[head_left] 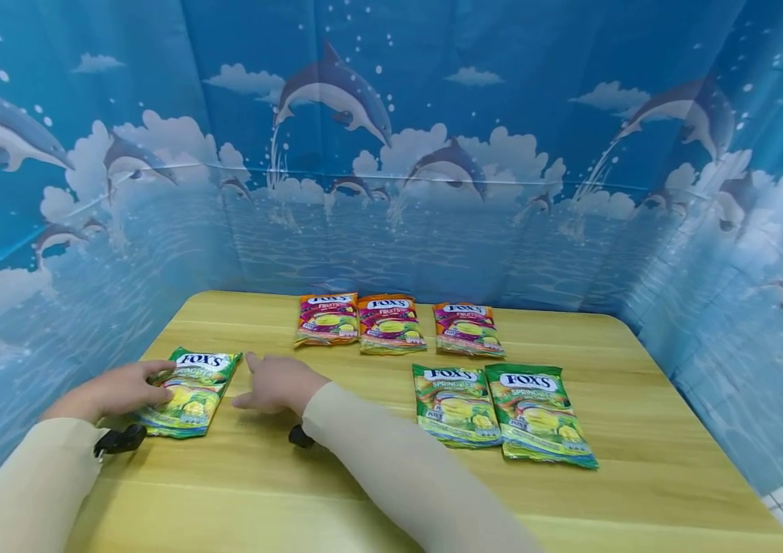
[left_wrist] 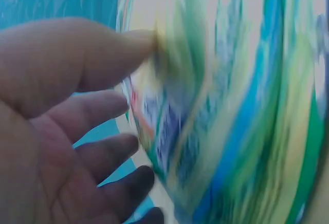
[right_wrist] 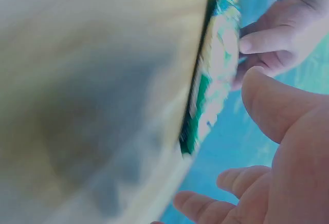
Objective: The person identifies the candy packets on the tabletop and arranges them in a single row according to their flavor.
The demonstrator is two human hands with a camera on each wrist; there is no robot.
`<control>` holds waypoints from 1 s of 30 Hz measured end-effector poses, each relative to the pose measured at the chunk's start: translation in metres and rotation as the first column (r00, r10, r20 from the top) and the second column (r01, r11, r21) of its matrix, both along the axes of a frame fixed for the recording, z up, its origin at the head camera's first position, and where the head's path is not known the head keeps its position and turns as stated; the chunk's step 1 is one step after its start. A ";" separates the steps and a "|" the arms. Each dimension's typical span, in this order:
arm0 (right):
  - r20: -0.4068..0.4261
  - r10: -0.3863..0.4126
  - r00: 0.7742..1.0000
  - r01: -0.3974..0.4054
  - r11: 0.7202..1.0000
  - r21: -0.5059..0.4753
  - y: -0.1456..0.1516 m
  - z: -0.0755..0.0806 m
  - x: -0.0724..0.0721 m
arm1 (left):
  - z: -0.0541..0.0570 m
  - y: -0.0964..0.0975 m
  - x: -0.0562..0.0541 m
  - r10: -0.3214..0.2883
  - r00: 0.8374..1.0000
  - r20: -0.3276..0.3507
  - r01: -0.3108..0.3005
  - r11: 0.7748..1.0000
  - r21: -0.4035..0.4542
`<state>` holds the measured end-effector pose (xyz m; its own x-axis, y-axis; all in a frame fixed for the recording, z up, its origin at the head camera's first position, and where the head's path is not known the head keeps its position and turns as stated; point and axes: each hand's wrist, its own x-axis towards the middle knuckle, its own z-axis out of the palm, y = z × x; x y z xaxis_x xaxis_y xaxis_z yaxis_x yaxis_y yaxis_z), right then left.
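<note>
At the left of the table, my left hand (head_left: 111, 390) is at a green FOX'S candy bag (head_left: 192, 392). In the left wrist view its thumb (left_wrist: 118, 49) lies over the bag's printed front, while the other fingertips are spread along the bag's edge. To the right of the same bag, my right hand (head_left: 280, 382) hovers near the table, apart from the bag and holding nothing. Its thumb and fingers are spread in the right wrist view, with the green bag (right_wrist: 218, 64) beyond them.
Two green FOX'S bags (head_left: 456, 407) lie side by side at the right of the wooden table (head_left: 280, 491). Along the back are three orange-and-purple FOX'S bags (head_left: 391, 326). A dolphin-print curtain (head_left: 405, 230) surrounds the table's back and sides.
</note>
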<state>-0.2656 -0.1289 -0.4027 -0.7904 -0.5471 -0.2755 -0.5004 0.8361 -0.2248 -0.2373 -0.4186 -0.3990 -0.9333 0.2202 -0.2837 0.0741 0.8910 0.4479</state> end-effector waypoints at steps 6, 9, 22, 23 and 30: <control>-0.020 0.040 0.999 -0.042 0.997 -0.068 0.049 0.020 -0.006 | 0.000 0.035 -0.006 0.007 0.990 -0.144 -0.009 1.000 -0.013; -0.015 0.048 0.999 -0.049 0.994 -0.095 0.084 0.029 -0.008 | 0.006 0.069 -0.011 0.006 0.984 -0.175 -0.005 1.000 0.011; 0.027 -0.109 0.994 0.110 0.993 -0.042 0.248 0.034 -0.011 | -0.002 0.233 -0.024 -0.113 0.970 -0.216 0.137 0.985 0.102; 0.033 -0.117 0.993 0.118 0.992 -0.043 0.258 0.033 -0.010 | -0.004 0.246 -0.023 -0.125 0.970 -0.209 0.150 0.983 0.109; 0.027 -0.147 0.989 0.147 0.989 -0.020 0.313 0.023 0.001 | -0.018 0.316 -0.020 -0.211 0.967 -0.145 0.231 0.964 0.134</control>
